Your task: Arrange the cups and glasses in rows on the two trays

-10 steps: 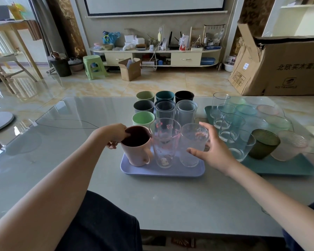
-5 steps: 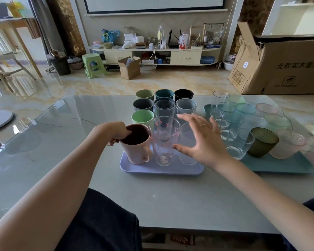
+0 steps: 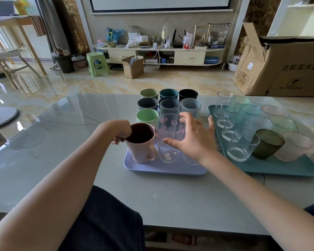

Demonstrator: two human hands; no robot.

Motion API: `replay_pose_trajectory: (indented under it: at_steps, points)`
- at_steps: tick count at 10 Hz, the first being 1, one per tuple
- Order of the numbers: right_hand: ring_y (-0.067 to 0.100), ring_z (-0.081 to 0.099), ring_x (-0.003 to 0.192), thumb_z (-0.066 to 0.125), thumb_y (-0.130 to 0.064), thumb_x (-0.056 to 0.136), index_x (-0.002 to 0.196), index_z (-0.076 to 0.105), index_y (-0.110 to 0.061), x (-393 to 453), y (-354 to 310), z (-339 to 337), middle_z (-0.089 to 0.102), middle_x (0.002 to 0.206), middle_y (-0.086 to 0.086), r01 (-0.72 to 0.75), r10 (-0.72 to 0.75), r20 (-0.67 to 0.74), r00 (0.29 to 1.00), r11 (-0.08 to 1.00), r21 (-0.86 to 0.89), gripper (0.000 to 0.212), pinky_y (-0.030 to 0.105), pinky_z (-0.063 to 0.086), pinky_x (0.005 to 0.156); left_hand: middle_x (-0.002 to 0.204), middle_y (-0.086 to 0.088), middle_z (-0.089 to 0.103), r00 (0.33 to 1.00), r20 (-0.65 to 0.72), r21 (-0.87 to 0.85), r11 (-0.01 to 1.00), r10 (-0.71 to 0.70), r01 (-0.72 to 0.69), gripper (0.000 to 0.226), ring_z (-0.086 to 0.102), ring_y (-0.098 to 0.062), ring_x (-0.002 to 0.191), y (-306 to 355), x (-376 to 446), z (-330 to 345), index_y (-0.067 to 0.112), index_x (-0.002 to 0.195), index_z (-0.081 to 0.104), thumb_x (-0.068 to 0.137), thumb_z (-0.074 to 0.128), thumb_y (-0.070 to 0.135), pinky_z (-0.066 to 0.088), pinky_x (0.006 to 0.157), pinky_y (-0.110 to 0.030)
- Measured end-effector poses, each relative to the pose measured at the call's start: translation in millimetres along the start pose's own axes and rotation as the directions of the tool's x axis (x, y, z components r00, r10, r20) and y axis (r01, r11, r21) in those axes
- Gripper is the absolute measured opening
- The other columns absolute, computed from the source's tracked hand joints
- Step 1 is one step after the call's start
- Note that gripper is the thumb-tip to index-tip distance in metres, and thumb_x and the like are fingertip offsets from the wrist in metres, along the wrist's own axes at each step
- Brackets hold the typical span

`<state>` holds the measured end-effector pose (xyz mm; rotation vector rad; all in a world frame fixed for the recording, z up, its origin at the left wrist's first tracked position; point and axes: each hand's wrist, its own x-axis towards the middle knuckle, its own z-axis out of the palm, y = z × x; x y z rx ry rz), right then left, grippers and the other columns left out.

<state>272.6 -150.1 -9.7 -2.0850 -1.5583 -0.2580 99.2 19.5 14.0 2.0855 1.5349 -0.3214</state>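
Observation:
A purple tray [image 3: 163, 170] holds three columns of cups. In its front row stand a pink mug [image 3: 143, 151], a tall clear glass with pink cat prints [image 3: 168, 136] and a plain clear glass [image 3: 189, 160]. My left hand [image 3: 121, 132] grips the pink mug at its left rim. My right hand [image 3: 194, 140] is spread over the plain glass and hides most of it; its thumb touches the front of the printed glass. A teal tray [image 3: 279, 166] to the right carries rows of clear tumblers [image 3: 240, 146], a dark green glass [image 3: 267, 144] and pale textured glasses [image 3: 294, 145].
Behind the front row stand a light green cup [image 3: 146, 115], grey, teal, olive and black cups and two tall clear glasses [image 3: 169, 107]. The grey glass-topped table [image 3: 80, 142] reaches to my lap. A big cardboard box [image 3: 288, 69] stands on the floor at the right.
My right hand has moved left from beside the plain glass to over it, its thumb now at the printed glass. My left hand has stayed on the pink mug.

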Motion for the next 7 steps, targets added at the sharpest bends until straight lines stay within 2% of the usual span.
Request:
replay_pose_trajectory:
  at_steps: [2,4,5,6,7]
  points:
    - [0.015,0.053,0.119,0.053,-0.076,0.067,0.132,0.032,-0.022,1.5,0.0,-1.0,0.064,0.118,-0.004,0.001,0.000,0.028,1.000,1.000,-0.026,0.088,0.056,0.001,0.112,0.062,-0.012,0.047,1.000,-0.010,0.018,1.000,0.026,-0.026,0.024,0.034,-0.018,0.042,1.4,0.9,0.4,-0.003,0.096,0.051,0.091,0.030,0.006,0.034,0.035,-0.016]
    - [0.015,0.050,0.123,0.048,-0.078,0.069,0.132,0.028,-0.025,0.1,3.2,-4.7,0.063,0.120,-0.005,0.038,-0.033,0.090,0.995,0.998,-0.053,0.085,0.061,-0.002,0.110,0.059,-0.012,0.047,0.999,-0.016,0.030,0.999,0.029,-0.029,0.029,0.036,-0.019,0.042,0.6,0.8,0.8,-0.006,0.101,0.054,0.090,0.029,0.005,0.036,0.034,-0.016]
    - [0.014,0.045,0.129,0.047,-0.077,0.071,0.135,0.027,-0.026,-2.6,4.2,-7.0,0.060,0.127,-0.006,0.060,-0.054,0.127,0.990,0.997,-0.045,0.084,0.062,-0.004,0.110,0.060,-0.013,0.050,1.000,-0.003,0.037,0.999,0.028,-0.028,0.033,0.039,-0.020,0.042,-0.2,2.0,0.7,-0.010,0.108,0.053,0.093,0.032,0.009,0.039,0.036,-0.018]
    - [0.013,0.045,0.129,0.041,-0.074,0.078,0.134,0.032,-0.028,-5.1,5.8,-14.0,0.059,0.129,-0.005,0.072,-0.074,0.103,0.992,0.997,0.021,0.074,0.060,-0.003,0.112,0.067,-0.012,0.059,0.999,-0.025,0.148,0.989,0.027,-0.023,0.037,0.050,-0.022,0.052,4.9,-7.4,-6.0,-0.004,0.105,0.052,0.097,0.037,0.029,0.044,0.045,-0.022]
    - [0.013,0.054,0.120,0.037,-0.062,0.087,0.126,0.047,-0.025,-5.1,14.0,-31.7,0.063,0.122,-0.006,0.093,-0.098,0.026,0.995,0.981,0.169,0.054,0.055,0.004,0.116,0.103,-0.016,0.063,0.933,-0.312,0.290,0.953,0.178,-0.085,0.042,0.060,-0.031,0.088,7.9,-7.7,-24.4,0.002,0.113,0.054,0.097,0.038,0.037,0.050,0.070,-0.033]
